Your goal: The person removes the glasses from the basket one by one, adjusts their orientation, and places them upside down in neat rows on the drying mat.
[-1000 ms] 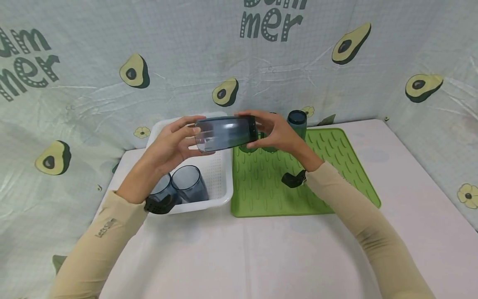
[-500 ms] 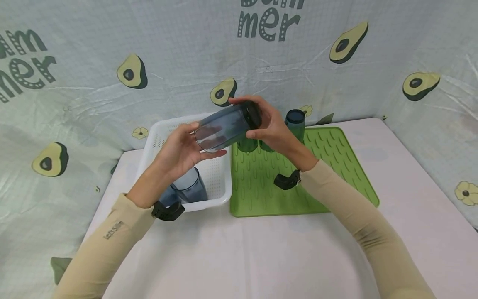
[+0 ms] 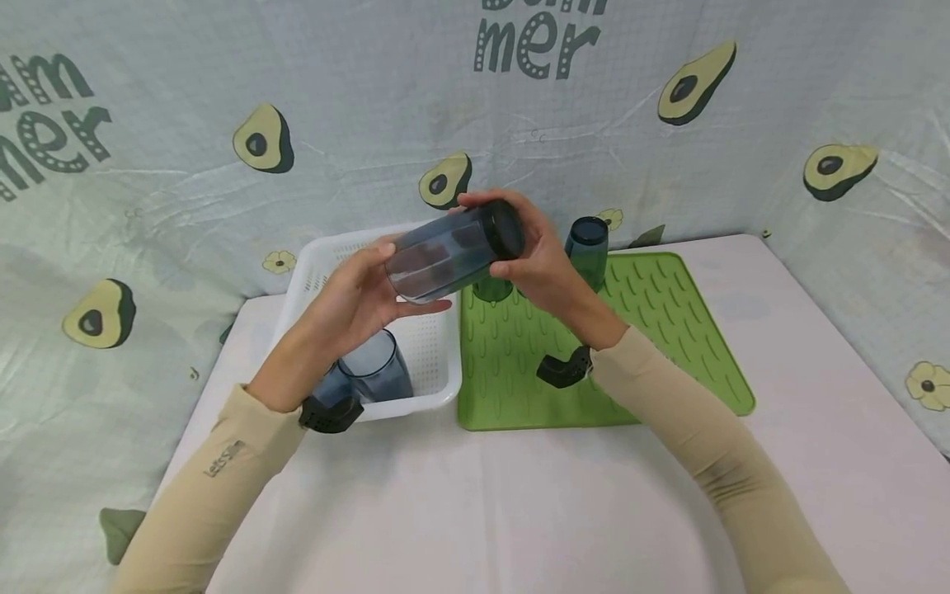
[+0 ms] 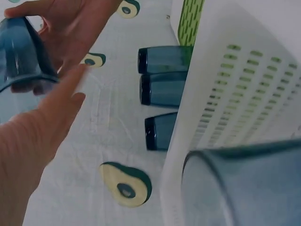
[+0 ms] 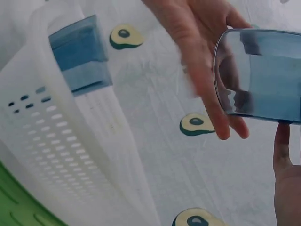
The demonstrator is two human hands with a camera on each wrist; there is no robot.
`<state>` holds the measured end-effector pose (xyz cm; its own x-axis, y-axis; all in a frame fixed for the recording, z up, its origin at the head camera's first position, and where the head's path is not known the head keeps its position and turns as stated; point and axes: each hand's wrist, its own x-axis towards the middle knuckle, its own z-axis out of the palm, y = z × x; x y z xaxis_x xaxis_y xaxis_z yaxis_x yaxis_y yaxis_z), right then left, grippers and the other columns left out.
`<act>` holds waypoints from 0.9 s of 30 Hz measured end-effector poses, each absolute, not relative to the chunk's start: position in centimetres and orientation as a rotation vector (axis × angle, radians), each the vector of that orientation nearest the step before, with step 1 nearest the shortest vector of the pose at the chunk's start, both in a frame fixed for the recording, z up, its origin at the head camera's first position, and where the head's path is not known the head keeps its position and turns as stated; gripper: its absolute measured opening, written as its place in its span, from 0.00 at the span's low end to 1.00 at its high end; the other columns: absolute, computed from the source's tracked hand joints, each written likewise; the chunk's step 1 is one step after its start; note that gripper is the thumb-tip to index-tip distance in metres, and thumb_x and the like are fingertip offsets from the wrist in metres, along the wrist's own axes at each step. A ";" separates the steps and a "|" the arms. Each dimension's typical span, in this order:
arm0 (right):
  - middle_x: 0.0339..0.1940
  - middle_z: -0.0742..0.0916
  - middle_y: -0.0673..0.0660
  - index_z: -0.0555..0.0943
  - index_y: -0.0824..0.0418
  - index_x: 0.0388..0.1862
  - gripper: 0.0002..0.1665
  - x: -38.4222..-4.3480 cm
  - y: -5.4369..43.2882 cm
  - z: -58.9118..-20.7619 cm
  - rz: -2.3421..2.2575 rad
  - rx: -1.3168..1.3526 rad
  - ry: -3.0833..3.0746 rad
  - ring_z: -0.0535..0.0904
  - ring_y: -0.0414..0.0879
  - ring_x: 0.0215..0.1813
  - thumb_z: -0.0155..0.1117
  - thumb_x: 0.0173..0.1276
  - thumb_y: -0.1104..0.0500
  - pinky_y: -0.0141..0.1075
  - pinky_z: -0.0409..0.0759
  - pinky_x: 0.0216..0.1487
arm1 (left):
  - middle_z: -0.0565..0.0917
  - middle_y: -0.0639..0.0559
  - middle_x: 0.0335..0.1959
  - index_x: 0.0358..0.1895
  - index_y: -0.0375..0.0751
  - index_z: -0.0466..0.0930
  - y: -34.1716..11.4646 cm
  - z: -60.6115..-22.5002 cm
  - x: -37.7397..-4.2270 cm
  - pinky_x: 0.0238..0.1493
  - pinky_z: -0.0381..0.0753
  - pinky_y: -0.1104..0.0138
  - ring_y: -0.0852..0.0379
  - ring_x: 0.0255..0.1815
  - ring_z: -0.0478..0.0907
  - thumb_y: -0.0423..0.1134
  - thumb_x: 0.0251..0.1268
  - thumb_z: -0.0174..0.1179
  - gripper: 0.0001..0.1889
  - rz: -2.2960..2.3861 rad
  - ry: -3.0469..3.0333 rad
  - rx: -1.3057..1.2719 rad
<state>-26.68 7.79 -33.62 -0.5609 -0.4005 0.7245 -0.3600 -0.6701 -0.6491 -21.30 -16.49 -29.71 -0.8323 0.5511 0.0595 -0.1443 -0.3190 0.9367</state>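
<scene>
Glass (image 3: 438, 264) tilted in mid-air above basket (image 3: 416, 407) and mat (image 3: 505, 371). Right hand (image 3: 534, 256): fingers clamped round the base. Left hand (image 3: 359, 301): fingers and thumb pinching the rim end. Smooth wall could slip if right grip slackens; drop might chip glasses (image 3: 386, 375) below.

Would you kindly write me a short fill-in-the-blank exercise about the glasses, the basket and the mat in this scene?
1. The right hand grips the raised glass near its dark ____, not its rim.
2. The mat under the upside-down glasses is coloured ____.
3. In the head view, the basket stands to the ____ of the mat.

Missing words: base; green; left.
</scene>
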 end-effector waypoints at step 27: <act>0.72 0.74 0.61 0.65 0.66 0.75 0.47 -24.6 7.9 -30.5 -2.101 -1.509 1.698 0.68 0.56 0.75 0.78 0.59 0.65 0.50 0.72 0.70 | 0.75 0.41 0.67 0.73 0.33 0.64 -15.3 -31.9 -20.7 0.67 0.76 0.55 0.48 0.67 0.74 0.29 0.50 0.78 0.45 1.435 2.897 1.116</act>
<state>-24.58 7.93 -30.47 -0.5237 -0.5670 0.6358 -0.5024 -0.3972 -0.7680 -20.71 -15.27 -31.87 -0.7527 0.4268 0.5013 0.6574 0.4459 0.6075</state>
